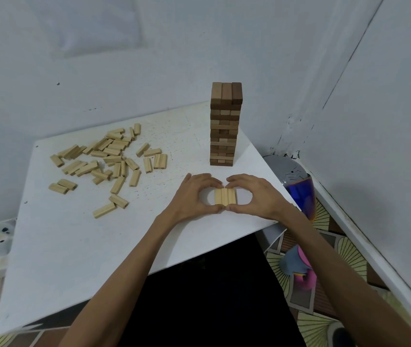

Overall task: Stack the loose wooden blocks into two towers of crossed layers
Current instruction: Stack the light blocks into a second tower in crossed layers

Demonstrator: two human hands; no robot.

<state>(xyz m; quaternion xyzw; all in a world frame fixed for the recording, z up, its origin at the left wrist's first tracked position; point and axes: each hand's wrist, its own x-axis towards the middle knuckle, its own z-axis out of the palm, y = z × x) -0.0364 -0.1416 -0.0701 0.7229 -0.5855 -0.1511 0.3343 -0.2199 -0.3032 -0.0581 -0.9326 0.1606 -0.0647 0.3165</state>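
— What is at the left of the frame?
— The loose blocks (109,161). They are pale wood, scattered in a heap on the white table (74,246), and some lie across one another. A few strays lie lower in the frame.

— And at the centre?
— My left hand (194,196) curves round the left side of a row of three blocks (225,196). My thumb is at their near ends and my fingertips at their far ends. The three lie flat on the table, side by side and touching.

— Straight above that row?
— A tall tower (225,123) of darker crossed layers stands upright, apart from my hands and near the table's right edge.

— And your other hand?
— My right hand (257,196) mirrors the left on the row's right side. Both hands clamp the row between them. My thumbs nearly meet, and so do my forefingers.
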